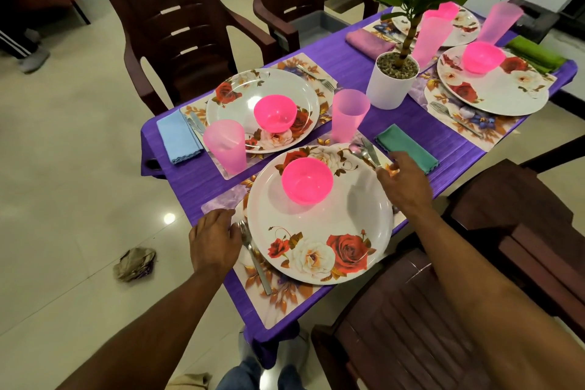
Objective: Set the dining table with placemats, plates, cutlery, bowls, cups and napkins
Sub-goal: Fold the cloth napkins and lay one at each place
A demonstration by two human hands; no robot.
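Steel cutlery lies under your right hand [403, 187]: its fingertips reach the handles of the knife [370, 149] and spoon [359, 150] just beyond the near plate [319, 214], and it seems to pinch the knife's end, though the fingers hide the contact. Your left hand [215, 244] rests loosely spread on the floral placemat [275, 298], touching the fork [254, 258] beside the plate's rim. A glossy pink bowl [307, 180] sits on that rose-printed plate. Just past your right hand lies a folded teal napkin [406, 149]; a translucent pink cup [349, 115] stands beyond the cutlery on the purple surface [348, 73].
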